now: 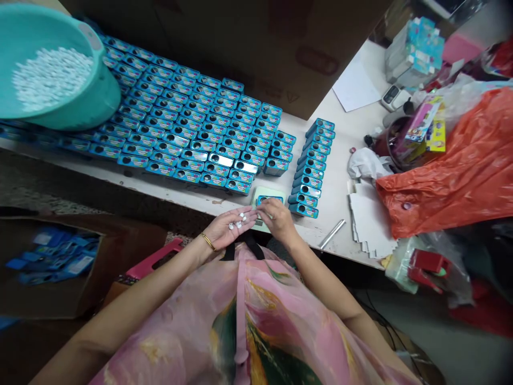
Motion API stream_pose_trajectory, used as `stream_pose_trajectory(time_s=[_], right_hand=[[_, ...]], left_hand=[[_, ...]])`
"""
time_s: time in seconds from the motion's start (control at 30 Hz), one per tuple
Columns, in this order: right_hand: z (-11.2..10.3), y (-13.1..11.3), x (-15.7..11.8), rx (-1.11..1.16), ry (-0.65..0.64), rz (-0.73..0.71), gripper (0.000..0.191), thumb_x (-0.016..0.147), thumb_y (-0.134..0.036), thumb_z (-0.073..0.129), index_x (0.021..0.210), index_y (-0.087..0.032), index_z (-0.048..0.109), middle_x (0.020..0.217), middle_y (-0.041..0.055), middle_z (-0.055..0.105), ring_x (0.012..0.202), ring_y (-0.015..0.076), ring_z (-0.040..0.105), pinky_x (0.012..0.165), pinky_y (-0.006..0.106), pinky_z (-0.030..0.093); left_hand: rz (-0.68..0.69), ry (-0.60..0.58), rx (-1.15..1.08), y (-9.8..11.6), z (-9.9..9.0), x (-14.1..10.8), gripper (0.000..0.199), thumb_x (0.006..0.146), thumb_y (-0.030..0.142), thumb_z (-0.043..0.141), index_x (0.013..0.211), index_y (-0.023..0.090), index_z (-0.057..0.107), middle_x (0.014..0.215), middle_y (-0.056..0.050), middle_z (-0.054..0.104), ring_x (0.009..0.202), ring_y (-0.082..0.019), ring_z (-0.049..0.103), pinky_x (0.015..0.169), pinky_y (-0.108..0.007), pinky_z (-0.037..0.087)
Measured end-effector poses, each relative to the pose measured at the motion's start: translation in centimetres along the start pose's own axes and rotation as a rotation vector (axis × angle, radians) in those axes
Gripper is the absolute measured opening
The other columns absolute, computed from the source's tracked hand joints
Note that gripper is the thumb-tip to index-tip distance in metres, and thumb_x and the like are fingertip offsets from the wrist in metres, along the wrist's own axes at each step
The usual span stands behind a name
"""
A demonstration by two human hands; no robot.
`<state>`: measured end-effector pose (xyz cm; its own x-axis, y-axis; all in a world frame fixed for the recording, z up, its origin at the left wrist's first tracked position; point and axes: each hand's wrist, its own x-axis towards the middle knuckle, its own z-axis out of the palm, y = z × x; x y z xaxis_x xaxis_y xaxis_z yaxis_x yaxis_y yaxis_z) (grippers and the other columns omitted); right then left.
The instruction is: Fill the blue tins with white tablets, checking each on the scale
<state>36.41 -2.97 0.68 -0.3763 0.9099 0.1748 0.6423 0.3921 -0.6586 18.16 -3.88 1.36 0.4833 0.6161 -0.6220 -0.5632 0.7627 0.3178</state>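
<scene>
My left hand [228, 227] is palm up in front of the table edge, fingers stretched out, with several small white pellets [239, 221] lying on it. My right hand [279, 222] is closed in a pinch beside those fingertips; whatever sits between its fingers is too small to make out. Just beyond both hands, a pale green scale [258, 193] stands at the table edge, partly covered by my right hand. On it lies a small blue tin [264, 199], mostly hidden.
Rows of blue tins [200, 133] fill the table's left side; another column of tins [310, 166] stands right. A turquoise tub [96, 91] of white pellets rests on the tins. A large cardboard box [240, 43] stands behind. Rightward are a metal tube [332, 234] and an orange bag [452, 176].
</scene>
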Motion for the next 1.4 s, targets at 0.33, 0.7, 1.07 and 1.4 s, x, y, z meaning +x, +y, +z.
stream_pose_trajectory(time_s=[0.33,0.7,1.07,1.4], right_hand=[[-3.7,4.6,-1.5,0.061,0.311,0.254,0.019,0.084,-0.027,0.048,0.089,-0.020,0.065,0.088,0.0051,0.062,0.086,0.0164,0.057,0.079,0.033,0.045],[-4.2,5.3,-1.7,0.007,0.242,0.240,0.029,0.077,-0.033,0.057,0.104,-0.021,0.059,0.104,0.0076,0.058,0.097,0.0200,0.053,0.082,0.037,0.044],[-2.1,4.5,-0.8,-0.075,0.116,0.148,0.032,0.078,-0.030,0.057,0.108,-0.022,0.057,0.107,0.0075,0.055,0.098,0.0218,0.050,0.085,0.038,0.041],[-2.4,4.6,-1.5,-0.073,0.144,0.179,0.028,0.082,-0.027,0.051,0.109,-0.022,0.056,0.106,0.0076,0.055,0.099,0.0208,0.050,0.086,0.037,0.041]], left_hand=[[-0.001,0.140,0.016,1.0,-2.2,-2.4,0.027,0.073,0.001,0.053,0.099,0.008,0.060,0.084,-0.011,0.064,0.074,-0.013,0.062,0.059,-0.018,0.050],[0.013,0.149,0.018,0.8,-4.9,-4.1,0.013,0.078,0.010,0.054,0.090,0.011,0.059,0.063,0.001,0.048,0.045,-0.002,0.042,0.031,-0.008,0.027],[0.061,0.214,0.352,0.2,-1.7,-1.9,0.023,0.070,0.025,0.065,0.089,0.012,0.063,0.056,0.003,0.045,0.038,0.000,0.033,0.031,-0.010,0.016],[0.199,0.207,0.703,0.1,3.1,5.5,0.037,0.066,0.030,0.067,0.098,0.012,0.065,0.046,0.005,0.044,0.036,-0.003,0.030,0.034,-0.017,0.016]])
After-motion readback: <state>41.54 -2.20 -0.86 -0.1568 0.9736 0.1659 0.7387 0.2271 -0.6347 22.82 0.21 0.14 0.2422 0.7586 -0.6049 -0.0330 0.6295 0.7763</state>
